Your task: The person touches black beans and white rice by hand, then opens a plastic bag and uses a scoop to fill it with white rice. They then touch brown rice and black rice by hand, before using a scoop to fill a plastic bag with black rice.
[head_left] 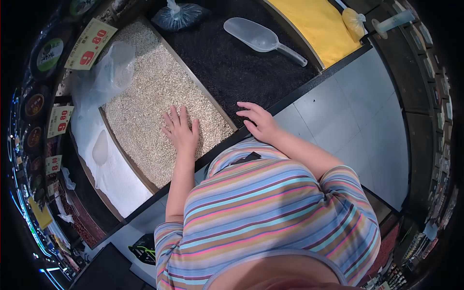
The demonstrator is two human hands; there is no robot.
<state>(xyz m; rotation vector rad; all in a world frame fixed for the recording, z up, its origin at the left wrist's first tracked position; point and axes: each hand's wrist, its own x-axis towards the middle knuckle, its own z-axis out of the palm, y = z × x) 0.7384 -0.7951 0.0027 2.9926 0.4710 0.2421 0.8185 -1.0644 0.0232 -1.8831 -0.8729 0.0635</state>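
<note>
My left hand [181,131] lies palm down with spread fingers on the pale beige grains [150,87] that fill one bin. It holds nothing. My right hand [262,123] hovers at the front rim of the neighbouring bin of black grains [227,72], fingers stretched out and apart, with nothing in them. A clear plastic scoop [251,35] rests on the black grains further back, its handle pointing towards the front right. Between the two bins runs a thin divider [193,75].
A knotted bag of dark grains [178,18] sits at the back of the black bin. Right of it is a yellow bin [307,29] with a small tied bag [354,23]. To the left are a white powder bin [121,186], crumpled clear plastic [113,70] and price signs [92,43].
</note>
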